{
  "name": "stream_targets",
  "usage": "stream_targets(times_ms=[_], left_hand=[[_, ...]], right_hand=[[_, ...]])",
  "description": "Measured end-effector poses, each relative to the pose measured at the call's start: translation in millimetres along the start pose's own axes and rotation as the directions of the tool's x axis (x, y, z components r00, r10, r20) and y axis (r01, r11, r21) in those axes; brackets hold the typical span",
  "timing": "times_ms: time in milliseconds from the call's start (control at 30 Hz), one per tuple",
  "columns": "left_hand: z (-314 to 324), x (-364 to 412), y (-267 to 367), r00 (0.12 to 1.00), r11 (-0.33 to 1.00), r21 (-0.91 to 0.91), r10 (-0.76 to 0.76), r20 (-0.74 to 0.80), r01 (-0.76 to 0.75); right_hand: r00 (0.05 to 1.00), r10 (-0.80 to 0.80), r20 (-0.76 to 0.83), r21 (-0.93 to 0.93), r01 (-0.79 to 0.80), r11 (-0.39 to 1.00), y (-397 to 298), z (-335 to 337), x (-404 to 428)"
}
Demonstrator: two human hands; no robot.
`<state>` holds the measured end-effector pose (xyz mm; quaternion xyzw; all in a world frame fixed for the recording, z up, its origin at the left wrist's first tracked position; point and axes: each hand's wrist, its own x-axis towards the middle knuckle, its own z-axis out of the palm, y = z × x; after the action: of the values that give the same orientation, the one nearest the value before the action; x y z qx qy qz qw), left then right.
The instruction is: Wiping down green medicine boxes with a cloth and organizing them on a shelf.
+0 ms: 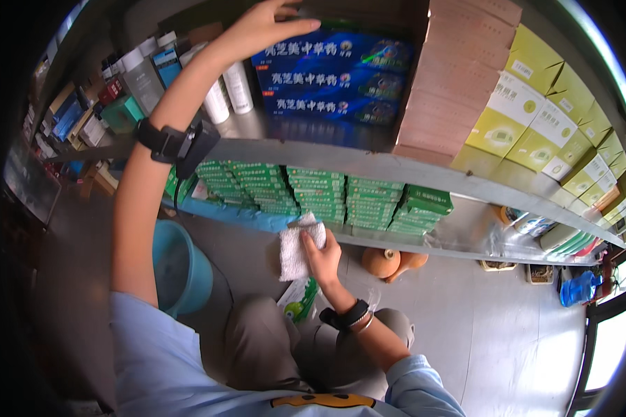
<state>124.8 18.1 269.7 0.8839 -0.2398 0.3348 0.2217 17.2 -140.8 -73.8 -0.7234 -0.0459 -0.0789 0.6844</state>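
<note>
My left hand (268, 23) reaches up to the top of a stack of blue toothpaste boxes (313, 78) on the upper metal shelf. Its thumb stretches over the upper edge of the stack, apart from the fingers, and the fingertips are partly cut off by the picture's top edge. I see nothing held in it. Lower down, my right hand (325, 260) grips a folded white terry cloth (294, 255), thumb on top. The cloth is in front of the lower shelf's edge, near stacked small green boxes (315, 193).
White bottles (237, 88) stand left of the toothpaste; a cardboard box (448, 78) and yellow-green cartons (521, 114) are on its right. Below, a blue plastic bucket (182, 266), brown gourds (388, 263) and a blue water jug (578, 289) rest on the floor.
</note>
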Motion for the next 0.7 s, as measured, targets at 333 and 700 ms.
stream_targets(times_ms=[333,700], left_hand=[[18,0,-2,0.978,0.962,-0.24,-0.163,-0.129,0.129],[16,-7,-13,0.958,0.991,0.089,0.124,-0.259,-0.105]], right_hand=[[1.0,0.015,-0.019,-0.008,-0.015,1.0,3,-1,0],[0.999,0.037,0.013,0.037,-0.037,0.999,-3,-2,-1]])
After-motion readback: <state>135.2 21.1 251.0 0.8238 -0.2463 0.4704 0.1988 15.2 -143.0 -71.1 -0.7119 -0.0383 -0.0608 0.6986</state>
